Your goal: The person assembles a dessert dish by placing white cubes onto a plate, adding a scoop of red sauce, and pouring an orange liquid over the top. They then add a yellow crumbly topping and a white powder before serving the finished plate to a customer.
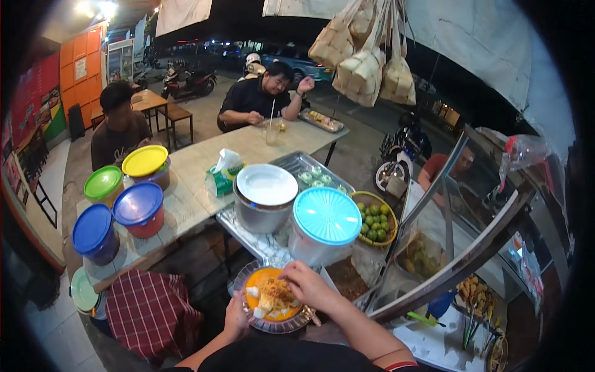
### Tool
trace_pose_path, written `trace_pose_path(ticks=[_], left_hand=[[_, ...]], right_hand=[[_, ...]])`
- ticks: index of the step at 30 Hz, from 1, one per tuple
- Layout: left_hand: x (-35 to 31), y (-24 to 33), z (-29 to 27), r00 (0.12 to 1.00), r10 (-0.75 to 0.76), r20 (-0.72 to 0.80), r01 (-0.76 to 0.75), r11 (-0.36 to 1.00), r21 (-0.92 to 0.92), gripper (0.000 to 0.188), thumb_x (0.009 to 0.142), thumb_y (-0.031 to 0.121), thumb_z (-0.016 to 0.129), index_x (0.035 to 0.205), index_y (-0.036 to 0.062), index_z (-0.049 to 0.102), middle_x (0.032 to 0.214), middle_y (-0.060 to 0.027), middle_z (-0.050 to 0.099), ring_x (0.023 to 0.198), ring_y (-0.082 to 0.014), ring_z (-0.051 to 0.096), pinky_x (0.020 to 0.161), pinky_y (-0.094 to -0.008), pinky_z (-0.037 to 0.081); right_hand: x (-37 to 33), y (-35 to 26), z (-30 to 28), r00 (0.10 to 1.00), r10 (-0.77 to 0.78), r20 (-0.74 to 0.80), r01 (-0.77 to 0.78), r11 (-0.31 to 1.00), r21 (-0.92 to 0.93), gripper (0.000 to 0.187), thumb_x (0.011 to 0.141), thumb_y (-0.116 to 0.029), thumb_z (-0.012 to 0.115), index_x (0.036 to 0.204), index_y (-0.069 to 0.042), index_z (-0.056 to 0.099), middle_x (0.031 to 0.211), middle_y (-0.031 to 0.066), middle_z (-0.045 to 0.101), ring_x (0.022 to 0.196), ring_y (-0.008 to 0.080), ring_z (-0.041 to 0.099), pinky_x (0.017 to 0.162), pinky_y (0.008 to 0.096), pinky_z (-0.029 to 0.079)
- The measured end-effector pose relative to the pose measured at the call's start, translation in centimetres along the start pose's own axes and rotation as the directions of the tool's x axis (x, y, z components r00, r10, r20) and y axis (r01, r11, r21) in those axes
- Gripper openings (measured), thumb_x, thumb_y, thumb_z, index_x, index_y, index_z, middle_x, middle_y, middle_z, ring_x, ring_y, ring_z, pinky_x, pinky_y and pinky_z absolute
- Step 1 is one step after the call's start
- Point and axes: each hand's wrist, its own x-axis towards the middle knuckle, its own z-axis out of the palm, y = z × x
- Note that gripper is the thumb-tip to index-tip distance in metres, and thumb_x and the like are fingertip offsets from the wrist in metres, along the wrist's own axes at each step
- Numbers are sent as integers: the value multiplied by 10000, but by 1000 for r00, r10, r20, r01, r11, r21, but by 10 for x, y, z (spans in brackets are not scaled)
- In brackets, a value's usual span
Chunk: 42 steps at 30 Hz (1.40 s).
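Note:
A fluted-rim plate (305,320) is tilted slightly in front of my body, with my left hand (235,317) gripping its left edge. Orange soup (271,322) with white chunks and brown crumbly topping (273,287) fills it. Over the plate's right side is my right hand (308,286), fingers drawn together just above the food; what they pinch, if anything, is hidden. Beyond the plate stand a large tub with a light-blue lid (327,214) and a metal pot (263,214) topped by white plates (267,184).
Lidded tubs (94,232) line the table's left end. A basket of green limes (375,223) and a framed glass case (458,273) stand right. Woven rice-cake pouches (359,77) hang overhead. People sit around the table (186,186). A checked cloth (149,313) lies lower left.

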Motion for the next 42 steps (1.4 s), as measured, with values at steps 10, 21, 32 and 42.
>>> trace_pose_path(ticks=[10,21,32,42], left_hand=[[41,54,-18,998,51,-30,-50,999,6,461,941,386,316,1144,2,472,983,-124,575,789,-174,603,662,-279,509],[62,62,-44,996,76,40,-80,988,129,500,935,433,292,1185,22,428,988,-140,578,858,-203,602,706,-305,507],[-60,6,8,927,-128,352,77,985,156,596,884,552,311,1236,75,372,1163,-152,489,1034,-263,521,837,-367,448],[-196,-108,79,907,-393,150,289,842,455,574,855,602,334,1250,190,388,1109,-137,499,956,-219,524,739,-334,437]], right_hand=[[20,-8,-19,996,76,-52,-75,997,20,191,817,-90,550,1001,-46,577,890,132,572,793,284,569,692,329,461],[-116,54,-33,726,465,-506,-654,693,-303,348,746,-85,604,1087,-83,537,1256,178,385,995,339,519,832,384,438],[-281,-38,-6,775,572,-269,-607,792,-66,257,823,-147,517,1058,-44,540,1051,144,548,998,311,515,854,385,416],[-520,-158,-8,319,884,-341,-841,430,327,266,855,-142,480,1099,-49,533,835,127,620,776,244,606,718,337,474]])
